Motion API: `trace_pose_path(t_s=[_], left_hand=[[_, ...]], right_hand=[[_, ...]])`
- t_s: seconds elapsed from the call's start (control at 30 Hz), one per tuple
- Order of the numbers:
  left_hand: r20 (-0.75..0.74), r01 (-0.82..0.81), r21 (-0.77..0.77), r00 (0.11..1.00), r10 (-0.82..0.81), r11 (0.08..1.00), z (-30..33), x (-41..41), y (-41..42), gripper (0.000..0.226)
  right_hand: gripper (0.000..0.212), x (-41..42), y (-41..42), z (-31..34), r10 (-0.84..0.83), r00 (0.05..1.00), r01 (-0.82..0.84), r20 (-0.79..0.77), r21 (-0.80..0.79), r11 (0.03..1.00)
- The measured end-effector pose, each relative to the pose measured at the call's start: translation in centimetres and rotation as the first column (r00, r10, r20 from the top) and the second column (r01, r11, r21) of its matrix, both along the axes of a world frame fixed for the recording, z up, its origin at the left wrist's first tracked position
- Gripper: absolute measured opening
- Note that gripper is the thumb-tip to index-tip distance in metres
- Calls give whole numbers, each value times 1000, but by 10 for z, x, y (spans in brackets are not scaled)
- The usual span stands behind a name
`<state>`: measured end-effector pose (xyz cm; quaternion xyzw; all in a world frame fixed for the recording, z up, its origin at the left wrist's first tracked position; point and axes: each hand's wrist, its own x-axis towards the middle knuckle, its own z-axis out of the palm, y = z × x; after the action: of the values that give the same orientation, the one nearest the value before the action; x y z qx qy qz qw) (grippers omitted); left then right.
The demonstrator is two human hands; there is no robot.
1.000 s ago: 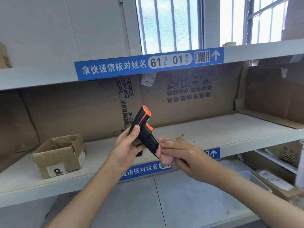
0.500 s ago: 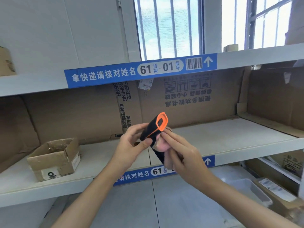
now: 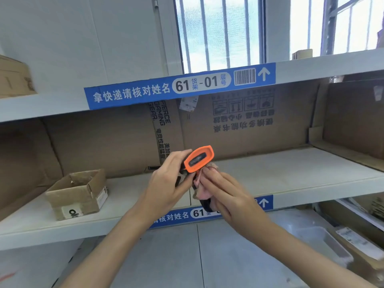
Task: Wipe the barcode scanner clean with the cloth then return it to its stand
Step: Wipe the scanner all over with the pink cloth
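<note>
Left hand grips barcode scanner | right hand presses pink cloth beneath its head | scanner window now turned toward camera; wiping continues, stand unseen.

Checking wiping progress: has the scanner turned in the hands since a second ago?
Yes. The scanner has turned: its orange head, then pointing up toward the shelf label, now faces the camera, with the cloth just beneath it.
</note>
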<state>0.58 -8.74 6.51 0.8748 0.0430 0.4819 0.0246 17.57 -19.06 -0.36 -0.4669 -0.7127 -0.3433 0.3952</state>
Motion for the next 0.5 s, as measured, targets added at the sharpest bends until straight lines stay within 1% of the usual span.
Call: trace_pose_path(t_s=[0.07, 0.13, 0.23, 0.3, 0.33, 0.37, 0.47, 0.5], left_hand=[[44, -25, 16, 999, 25, 1000, -1, 0, -3, 40], [85, -48, 33, 995, 45, 998, 2, 1, -6, 41], [28, -81, 142, 997, 78, 987, 5, 5, -14, 43], [11, -95, 160, 995, 94, 983, 4, 7, -16, 44], [22, -107, 152, 994, 105, 983, 3, 7, -16, 43], [36, -121, 142, 992, 117, 982, 3, 8, -15, 44], [45, -165, 183, 986, 159, 969, 3, 12, -16, 45], [40, -171, 198, 985, 167, 965, 3, 14, -17, 45]], right_hand=[[62, 6, -3, -19, -63, 994, 65, 88, -26, 998], [70, 12, -7, -40, -97, 983, 110, 153, -78, 991], [65, 17, -14, -55, -102, 967, 132, 233, -120, 984], [62, 19, -20, -52, -117, 962, 152, 246, -131, 980], [60, 19, -24, -48, -122, 967, 151, 224, -121, 981], [57, 19, -28, -43, -113, 979, 132, 170, -104, 986], [37, 10, -33, -20, -34, 998, 35, -60, 25, 999], [35, 6, -32, -13, -21, 994, 28, -106, 61, 998]])
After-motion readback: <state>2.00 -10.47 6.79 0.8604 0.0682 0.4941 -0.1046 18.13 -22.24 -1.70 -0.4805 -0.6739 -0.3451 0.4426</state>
